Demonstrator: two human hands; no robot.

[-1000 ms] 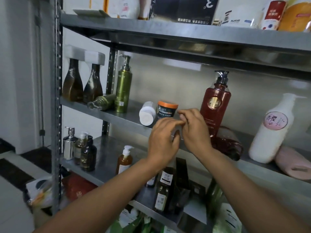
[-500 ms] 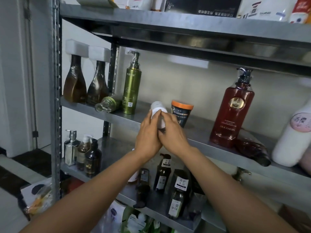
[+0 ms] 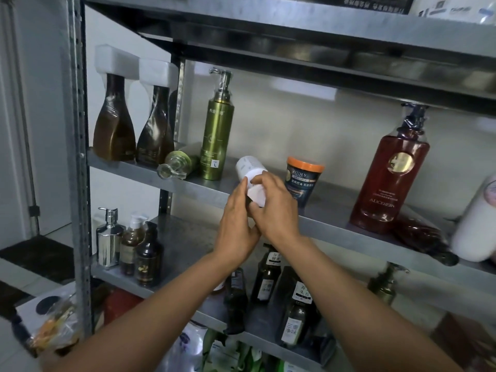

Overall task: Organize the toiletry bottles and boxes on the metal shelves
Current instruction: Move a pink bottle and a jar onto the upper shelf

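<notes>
A small white bottle (image 3: 248,169) is held tilted over the front of the middle metal shelf (image 3: 335,229). My left hand (image 3: 236,224) grips it from the left and below. My right hand (image 3: 276,208) holds its lower end, fingers curled over the white cap. To its right an orange-lidded jar (image 3: 302,181) stands on the shelf. A green pump bottle (image 3: 216,132) stands to the left, with a small green bottle (image 3: 178,163) lying on its side beside it.
Two brown bottles (image 3: 115,124) with white foam caps stand at the shelf's left end. A red pump bottle (image 3: 389,178) stands right, a dark one lying beside it, and a white bottle (image 3: 477,226). The lower shelf (image 3: 182,245) holds several dark bottles. Boxes sit on top.
Both hands moved left from the shelf front to the lying white bottle, took hold of it and lifted it off the shelf. The view swung left and closer.
</notes>
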